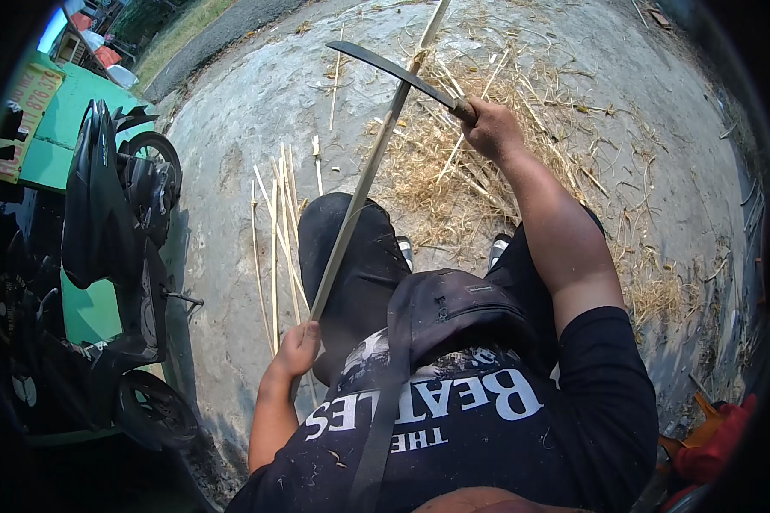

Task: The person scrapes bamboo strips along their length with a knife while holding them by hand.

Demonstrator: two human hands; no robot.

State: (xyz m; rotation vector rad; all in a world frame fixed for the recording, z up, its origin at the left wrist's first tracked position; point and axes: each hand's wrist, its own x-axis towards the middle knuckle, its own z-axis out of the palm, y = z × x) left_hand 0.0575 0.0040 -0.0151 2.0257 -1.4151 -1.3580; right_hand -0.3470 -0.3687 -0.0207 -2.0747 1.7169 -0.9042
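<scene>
Grasping the lower part of a long pale strip (361, 188) in the left fingers (310, 336), angled away past the left knee (329, 218); clenching the right fingers (478, 121) round the handle (463, 110) of a curved blade (375, 61), held across the strip well beyond the left fingers.

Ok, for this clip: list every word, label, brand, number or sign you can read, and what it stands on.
I won't copy wording, only where it stands:
Black T-shirt: large white lettering, upside down here, partly covered by the strap.
Pale yellow sign, left: red letters and digits.
Black scooter: small markings, too small to read.
Sickle and long strip: none visible.
</scene>
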